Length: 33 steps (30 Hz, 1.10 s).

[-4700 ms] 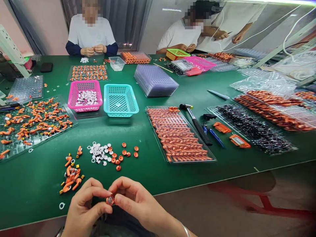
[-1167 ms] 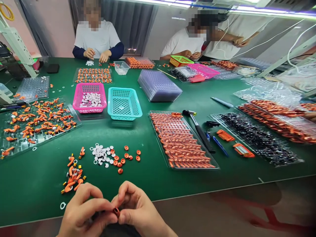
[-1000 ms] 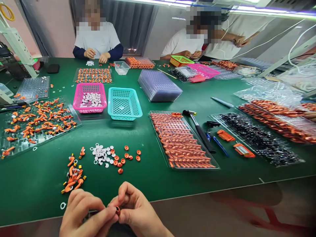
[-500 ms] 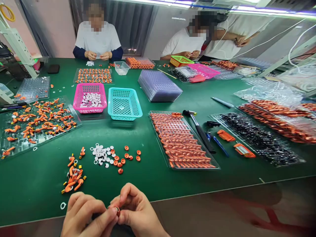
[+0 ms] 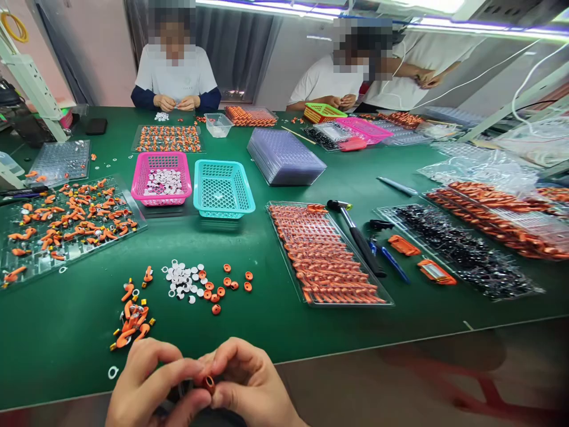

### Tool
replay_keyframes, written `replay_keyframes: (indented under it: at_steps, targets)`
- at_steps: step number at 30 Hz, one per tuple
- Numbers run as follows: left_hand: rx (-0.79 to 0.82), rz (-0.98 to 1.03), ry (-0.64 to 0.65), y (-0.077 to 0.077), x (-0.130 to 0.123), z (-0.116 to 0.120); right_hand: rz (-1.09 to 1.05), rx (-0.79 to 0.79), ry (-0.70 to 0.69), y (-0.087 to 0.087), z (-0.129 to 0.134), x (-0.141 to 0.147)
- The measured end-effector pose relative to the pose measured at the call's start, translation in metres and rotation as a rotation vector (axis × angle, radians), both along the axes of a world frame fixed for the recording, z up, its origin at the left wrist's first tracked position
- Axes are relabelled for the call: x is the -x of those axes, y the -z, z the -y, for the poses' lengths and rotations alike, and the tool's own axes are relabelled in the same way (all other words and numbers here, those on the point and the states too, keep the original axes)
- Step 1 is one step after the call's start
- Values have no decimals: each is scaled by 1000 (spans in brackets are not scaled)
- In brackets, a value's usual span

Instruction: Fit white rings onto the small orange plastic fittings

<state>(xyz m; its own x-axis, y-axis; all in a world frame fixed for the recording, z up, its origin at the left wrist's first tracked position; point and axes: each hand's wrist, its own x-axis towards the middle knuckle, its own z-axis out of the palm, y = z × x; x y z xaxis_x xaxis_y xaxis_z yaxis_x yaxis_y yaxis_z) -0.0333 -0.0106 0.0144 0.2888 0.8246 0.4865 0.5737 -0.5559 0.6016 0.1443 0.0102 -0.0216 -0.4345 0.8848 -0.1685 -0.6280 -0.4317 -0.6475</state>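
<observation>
Close to the table's near edge, my left hand (image 5: 149,385) and my right hand (image 5: 253,382) meet fingertip to fingertip. Between them is a small round orange earphone cap (image 5: 208,383), its dark hollow side partly visible. Both hands pinch it; the fingers hide much of it, and something pale shows faintly behind the left fingers. Just beyond my left hand lies a small pile of orange earphone shells (image 5: 132,317) with gold-coloured tabs. More orange caps (image 5: 221,291) are scattered beside a heap of white discs (image 5: 181,276). A single white ring (image 5: 113,372) lies left of my left hand.
Beyond stand a pink basket (image 5: 138,188) of white pieces and a turquoise basket (image 5: 198,204). Trays of orange parts (image 5: 329,255) and black parts (image 5: 462,249) lie right, with a hammer (image 5: 358,234) between. Co-workers (image 5: 175,77) handle small parts at the far side.
The orange cap has turned between my fingertips, so its dark opening shows more. My left index finger has stretched over it. The view has shifted slightly.
</observation>
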Motion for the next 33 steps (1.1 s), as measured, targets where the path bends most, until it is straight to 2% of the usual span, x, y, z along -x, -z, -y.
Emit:
replay_keyframes:
  at_steps: [5,11,15,22,27,33]
  targets:
    - [211,134,211,-6,-1,-12,22,61,-104,-3,-3,-4]
    - [514,245,220,-9,-4,-12,80,-21,-233,-7,-15,-12]
    - [494,333,239,-2,-1,-9,97,-76,-234,-10,-16,-13]
    - [530,440,346,6,-1,-1,-75,-2,-203,-8,-3,-4]
    - [574,496,283,7,-4,-2,-34,5,-136,-7,-1,-3]
    - [627,516,78,2,0,-18,85,-130,-236,-10,-11,-13]
